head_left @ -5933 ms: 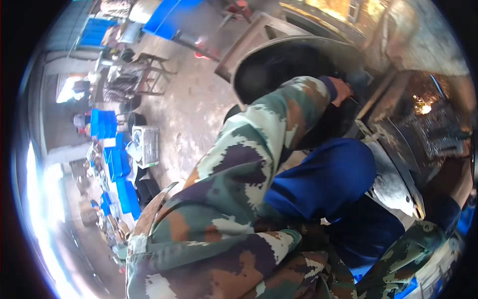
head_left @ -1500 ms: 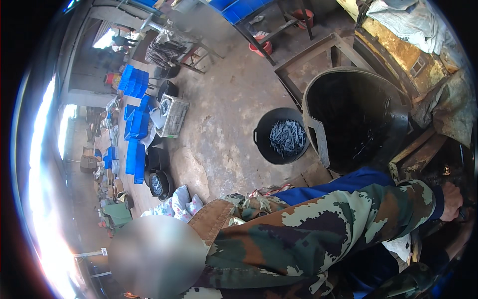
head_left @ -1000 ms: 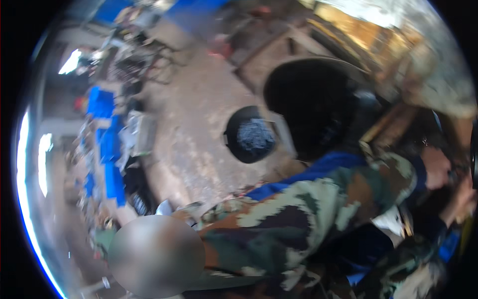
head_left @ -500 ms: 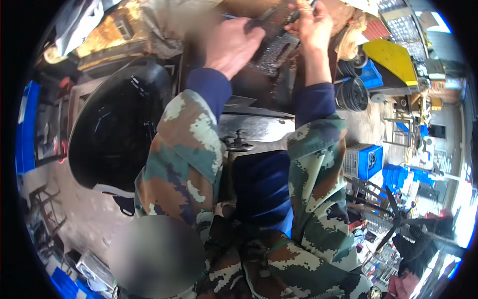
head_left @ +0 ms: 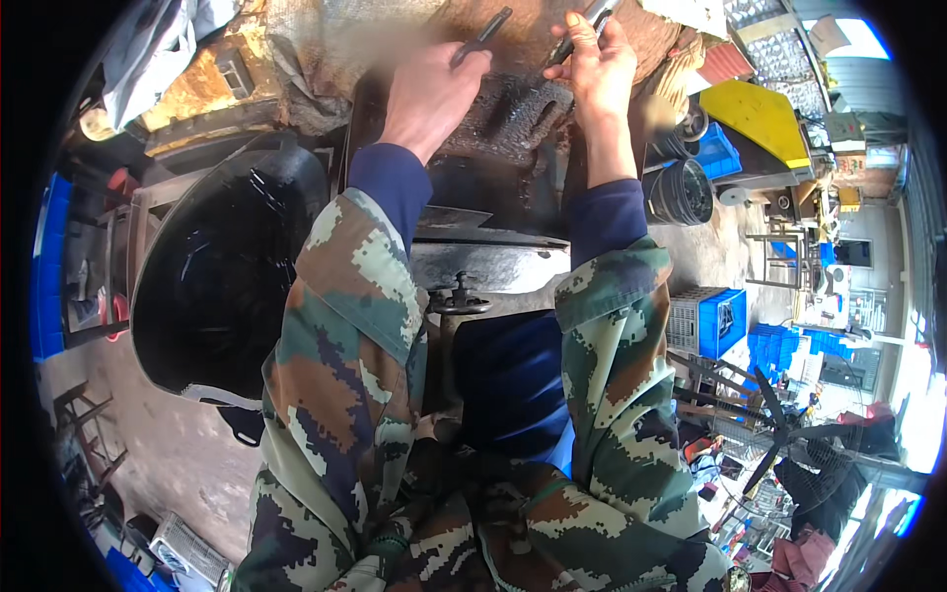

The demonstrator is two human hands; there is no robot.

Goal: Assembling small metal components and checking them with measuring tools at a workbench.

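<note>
Concrete floor (head_left: 178, 434) spread below us while our left hand (head_left: 432, 101) gripped a dark bar (head_left: 483, 37) and our right hand (head_left: 602, 87) held a slim dark piece (head_left: 559, 55) between thumb and fingers, both near a rough, dark work surface (head_left: 513, 116). Farther out, we had a big black tub (head_left: 212, 286) on our left and a black bucket (head_left: 683, 194) and yellow panel (head_left: 760, 120) on our right.

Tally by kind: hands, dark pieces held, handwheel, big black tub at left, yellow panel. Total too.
Hands: 2 (left hand, right hand)
Dark pieces held: 2 (one per hand)
Handwheel: 1
Big black tub: 1
Yellow panel: 1
Total: 7
</note>
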